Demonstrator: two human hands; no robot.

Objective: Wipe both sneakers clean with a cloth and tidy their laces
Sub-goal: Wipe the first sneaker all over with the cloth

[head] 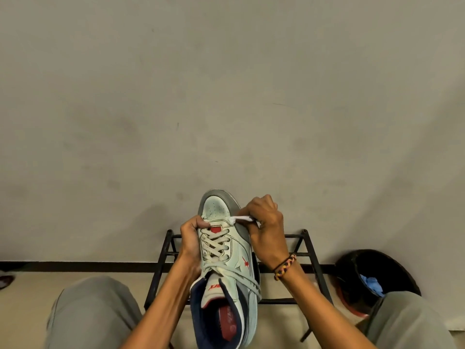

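Holding a white and grey sneaker (221, 250) up in front of the body, a seated person works on it with both bare hands. The left hand (192, 238) has its fingers curled round the shoe's left side, beside the lower rows of the laces (216, 244), gripping it steady. The right hand (265, 222) pinches a small white cloth (242, 218) and presses it against the sneaker's right edge, just behind the grey toe cap. A braided wristband (285, 267) circles the right wrist. The sneaker's toe points away from the person and its dark blue collar lies nearest the camera, between both forearms; loose lace ends cross over the tongue. Beneath the hands stands a black metal shoe rack (305, 250) against a pale wall. Right of the right forearm sits a dark round bin (392, 268) holding something blue.
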